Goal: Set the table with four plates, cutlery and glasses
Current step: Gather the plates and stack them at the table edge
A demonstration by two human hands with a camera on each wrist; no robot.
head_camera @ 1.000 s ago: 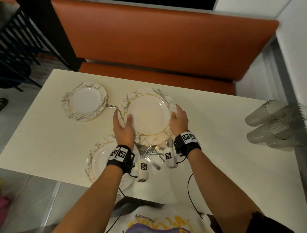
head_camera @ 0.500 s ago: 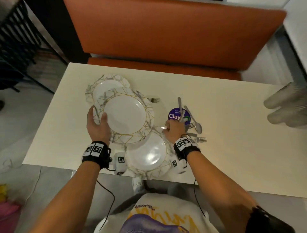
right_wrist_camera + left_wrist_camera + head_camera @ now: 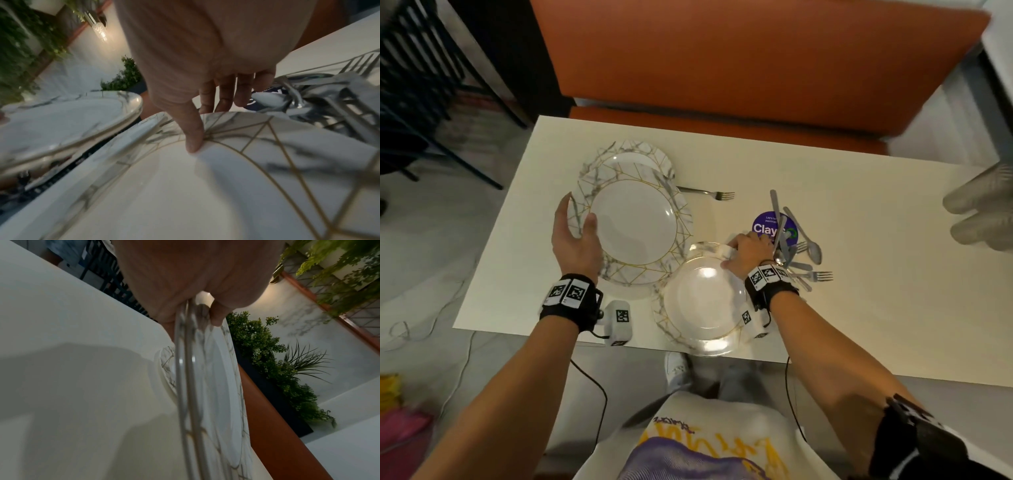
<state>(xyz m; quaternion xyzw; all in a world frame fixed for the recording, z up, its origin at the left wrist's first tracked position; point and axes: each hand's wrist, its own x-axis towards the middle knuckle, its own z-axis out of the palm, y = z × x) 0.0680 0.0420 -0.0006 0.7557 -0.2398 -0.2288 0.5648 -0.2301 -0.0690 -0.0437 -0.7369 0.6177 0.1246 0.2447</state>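
A: Where are the plates?

B: The left hand (image 3: 576, 240) grips two stacked marble plates (image 3: 635, 222) above the far plate (image 3: 640, 152). The right hand (image 3: 748, 251) pinches the rim of the near plate (image 3: 703, 301) on the bench (image 3: 859, 308).

A: What is left?

B: Much, I think. The cutlery pile (image 3: 791, 250) and the tumblers (image 3: 979, 209) are not yet distributed; only one fork (image 3: 705, 192) lies alone.

We see an orange bench (image 3: 739, 61) behind the table, green plants (image 3: 267, 356), and what may be dark railings (image 3: 410, 78).
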